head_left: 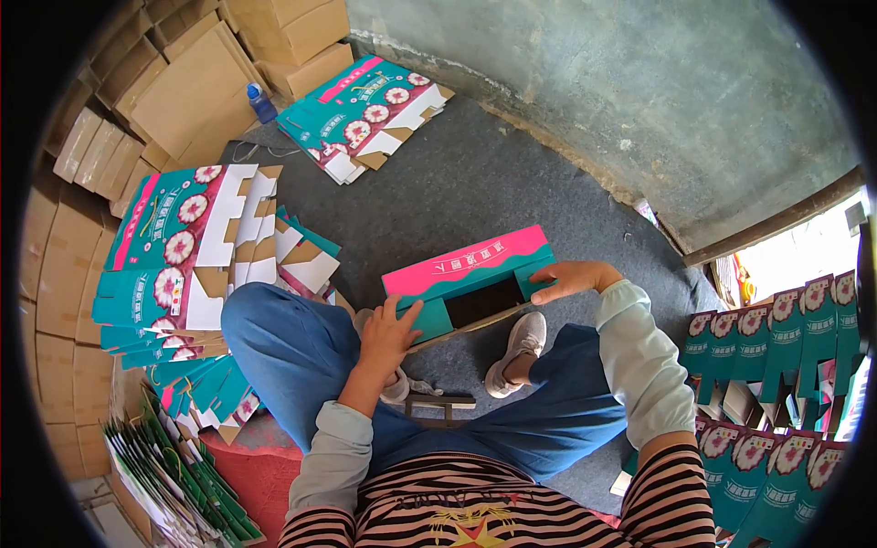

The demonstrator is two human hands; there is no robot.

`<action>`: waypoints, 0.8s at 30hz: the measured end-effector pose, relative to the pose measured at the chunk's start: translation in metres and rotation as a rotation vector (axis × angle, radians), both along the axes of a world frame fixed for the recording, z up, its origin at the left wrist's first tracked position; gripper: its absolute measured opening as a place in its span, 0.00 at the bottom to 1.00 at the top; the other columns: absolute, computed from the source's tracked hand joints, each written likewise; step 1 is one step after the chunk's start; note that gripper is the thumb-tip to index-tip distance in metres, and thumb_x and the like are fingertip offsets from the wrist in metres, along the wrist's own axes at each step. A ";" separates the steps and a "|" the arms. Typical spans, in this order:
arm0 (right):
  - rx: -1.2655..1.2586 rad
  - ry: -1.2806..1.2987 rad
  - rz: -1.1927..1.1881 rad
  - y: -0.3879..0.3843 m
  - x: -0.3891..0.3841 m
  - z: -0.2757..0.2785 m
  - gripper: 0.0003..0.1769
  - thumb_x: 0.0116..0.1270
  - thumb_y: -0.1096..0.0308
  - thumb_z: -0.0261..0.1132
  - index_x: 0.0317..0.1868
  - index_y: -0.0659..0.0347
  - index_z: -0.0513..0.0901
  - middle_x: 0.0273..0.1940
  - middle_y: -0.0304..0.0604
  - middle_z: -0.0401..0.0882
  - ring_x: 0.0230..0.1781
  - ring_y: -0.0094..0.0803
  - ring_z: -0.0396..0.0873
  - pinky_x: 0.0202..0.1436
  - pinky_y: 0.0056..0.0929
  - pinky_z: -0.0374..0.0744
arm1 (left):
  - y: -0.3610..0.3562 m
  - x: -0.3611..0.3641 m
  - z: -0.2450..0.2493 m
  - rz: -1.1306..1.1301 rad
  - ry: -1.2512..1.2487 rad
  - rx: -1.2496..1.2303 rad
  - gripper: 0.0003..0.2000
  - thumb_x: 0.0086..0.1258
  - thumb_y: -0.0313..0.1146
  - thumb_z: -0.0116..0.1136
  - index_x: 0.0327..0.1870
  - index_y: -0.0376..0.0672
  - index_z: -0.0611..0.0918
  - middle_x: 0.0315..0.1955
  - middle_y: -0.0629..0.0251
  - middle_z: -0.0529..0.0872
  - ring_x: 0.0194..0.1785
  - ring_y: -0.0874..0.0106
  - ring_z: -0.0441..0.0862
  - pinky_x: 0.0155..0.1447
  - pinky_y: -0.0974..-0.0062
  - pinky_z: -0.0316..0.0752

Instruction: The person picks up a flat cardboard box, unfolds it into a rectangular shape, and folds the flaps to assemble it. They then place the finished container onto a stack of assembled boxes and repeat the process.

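Note:
A teal and pink cardboard box (470,258) stands between my feet, with a dark opening (484,303) on the side towards me. My left hand (387,338) is on the box's left end, its fingers bent over the teal panel. At the opposite end, my right hand (577,279) grips the edge by the opening, with the thumb on the near side. Parts of some fingers are hidden behind the cardboard.
Flat printed cartons lie in one stack (169,237) at my left and another (365,114) by the wall. A blue bottle (261,103) stands near brown boxes (196,91). Rows of teal boxes (772,333) stand at right. Green-edged folded cardboard (183,484) sits lower left.

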State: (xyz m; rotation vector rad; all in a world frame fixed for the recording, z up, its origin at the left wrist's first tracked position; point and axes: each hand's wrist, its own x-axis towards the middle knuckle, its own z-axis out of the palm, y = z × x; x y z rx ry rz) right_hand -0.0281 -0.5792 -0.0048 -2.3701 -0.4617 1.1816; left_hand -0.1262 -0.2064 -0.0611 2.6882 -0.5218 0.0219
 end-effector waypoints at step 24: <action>-0.077 -0.411 -0.498 -0.018 0.045 -0.068 0.49 0.45 0.34 0.71 0.55 0.68 0.74 0.49 0.60 0.79 0.53 0.55 0.77 0.56 0.44 0.74 | 0.006 0.035 -0.065 0.395 0.523 -0.629 0.27 0.61 0.40 0.64 0.58 0.33 0.72 0.43 0.48 0.84 0.47 0.57 0.83 0.50 0.65 0.76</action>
